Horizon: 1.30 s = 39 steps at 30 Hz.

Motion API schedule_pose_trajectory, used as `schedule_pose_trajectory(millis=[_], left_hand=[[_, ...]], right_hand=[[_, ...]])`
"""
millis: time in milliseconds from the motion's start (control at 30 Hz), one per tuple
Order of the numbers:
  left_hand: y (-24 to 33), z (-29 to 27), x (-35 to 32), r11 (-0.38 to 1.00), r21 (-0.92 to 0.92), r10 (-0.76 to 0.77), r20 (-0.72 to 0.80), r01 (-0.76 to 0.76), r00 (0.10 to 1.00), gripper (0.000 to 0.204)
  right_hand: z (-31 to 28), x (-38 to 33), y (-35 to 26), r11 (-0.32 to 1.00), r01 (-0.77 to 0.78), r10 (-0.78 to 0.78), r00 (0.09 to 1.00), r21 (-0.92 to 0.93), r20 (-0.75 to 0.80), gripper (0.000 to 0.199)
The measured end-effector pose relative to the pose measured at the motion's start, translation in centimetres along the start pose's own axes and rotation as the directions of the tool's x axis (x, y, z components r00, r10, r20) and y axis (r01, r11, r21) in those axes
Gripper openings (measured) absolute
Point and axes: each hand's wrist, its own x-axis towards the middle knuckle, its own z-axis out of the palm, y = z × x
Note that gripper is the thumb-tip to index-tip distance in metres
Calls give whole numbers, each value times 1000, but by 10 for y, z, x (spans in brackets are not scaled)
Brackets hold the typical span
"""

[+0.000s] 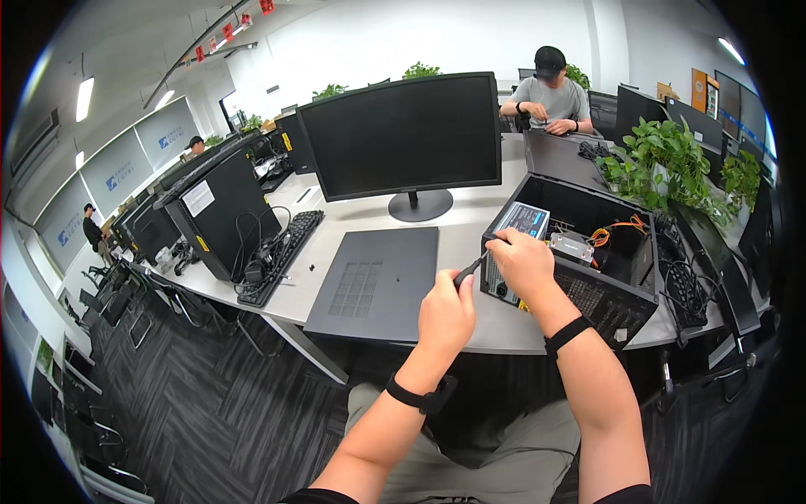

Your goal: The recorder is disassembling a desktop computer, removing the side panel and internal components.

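Note:
My left hand [447, 312] is closed around the dark handle of a screwdriver [472, 269], which slants up to the right. At its front end the fingers of my right hand [525, 262] are pinched together; the tip is hidden there. Both hands are at the left corner of an opened black computer case [625, 312] lying on the table. Inside it sit a power supply [531, 220] with a blue-and-black label, a silver box-shaped part [571, 249] and orange and yellow cables [621, 227]. A flat dark side panel [374, 286] lies left of my hands.
Behind the panel stands a monitor [403, 139]. To the left are another computer tower [220, 214], a keyboard [290, 252] and bundled cables [267, 262]. Green plants [663, 164] and a second keyboard [684, 281] flank the case. Across the table a person [550, 97] works.

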Motion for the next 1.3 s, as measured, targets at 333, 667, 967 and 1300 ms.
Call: schedule_pose_trajectory(millis=[333, 667, 967, 1300], left_hand=[[13, -5, -3, 991, -122, -59, 30, 62, 998, 19], [-7, -10, 4, 989, 142, -78, 192, 51, 978, 33], [-5, -14, 6, 977, -201, -33, 175, 69, 984, 24], [-15, -6, 13, 975, 20, -220, 236, 221, 947, 48]], right_hand=[[-1, -2, 4, 1000, -25, 25, 1000, -9, -4, 12], [-5, -2, 1, 1000, 0, 0, 1000, 5, 4, 13], [0, -2, 0, 999, -39, 39, 998, 5, 56, 11], [-3, -3, 3, 999, -33, 32, 999, 11, 42, 14]])
